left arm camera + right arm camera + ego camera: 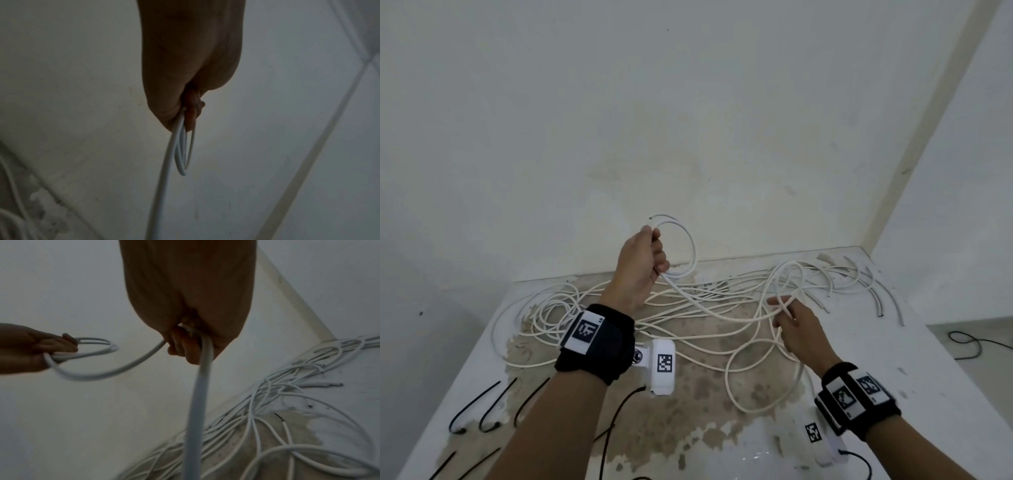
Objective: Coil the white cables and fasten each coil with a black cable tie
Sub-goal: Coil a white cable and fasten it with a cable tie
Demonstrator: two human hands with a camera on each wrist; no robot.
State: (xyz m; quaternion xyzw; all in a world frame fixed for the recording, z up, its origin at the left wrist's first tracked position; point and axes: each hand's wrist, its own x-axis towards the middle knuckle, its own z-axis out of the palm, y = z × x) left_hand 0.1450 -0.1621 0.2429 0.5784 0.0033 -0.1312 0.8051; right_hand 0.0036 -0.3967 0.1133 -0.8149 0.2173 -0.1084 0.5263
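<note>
Coil (pixel 677 247) of white cable gripped in left hand (pixel 641 263) above the worktop's (pixel 914 346) back edge, right hand (pixel 796 327) pinching the trailing run, best fed in equal loops without snagging the pile (pixel 688 308); black ties (pixel 482 407) wait front-left

1. The worktop (pixel 893 359) runs back into a corner, with a wall (pixel 688 120) behind it and another to its right.
2. A tangle of cables (pixel 688 308) lies across the rear half of the worktop, reaching the back wall.
3. Cable ties (pixel 472 407) lie side by side near the front left edge.
4. The left hand (pixel 640 263) is raised above the tangle, left of centre, and grips a coil (pixel 681 246) that stands before the back wall.
5. The right hand (pixel 794 325) is lower and to the right, holding a cable (pixel 722 308) that runs from the coil.
</note>
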